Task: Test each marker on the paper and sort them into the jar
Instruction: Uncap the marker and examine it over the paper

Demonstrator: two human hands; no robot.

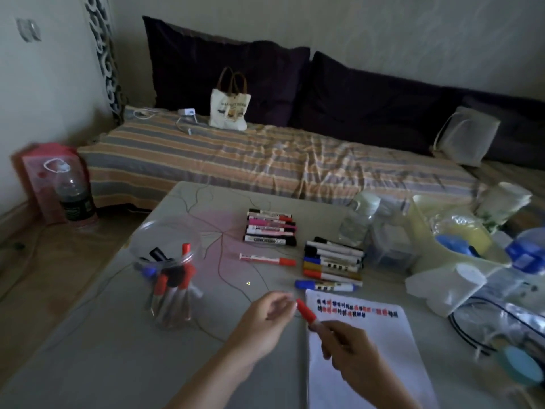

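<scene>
From the head view, the right hand (349, 346) gripped the barrel of a red-capped marker (306, 312) just above the top left corner of the paper (368, 358), cap pointing up-left, while the left hand (265, 317) hung beside the cap with loosely curled fingers whose contact with it was too blurred to tell. The paper carried two rows of red and dark test marks. The clear jar (166, 273) to the left held red, black and blue markers; more lay in two rows on the table (103, 349).

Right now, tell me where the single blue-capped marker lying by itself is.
In the head view, the blue-capped marker lies flat on the table right of centre, just beyond the paper's top edge and in front of the nearer marker row.
</scene>
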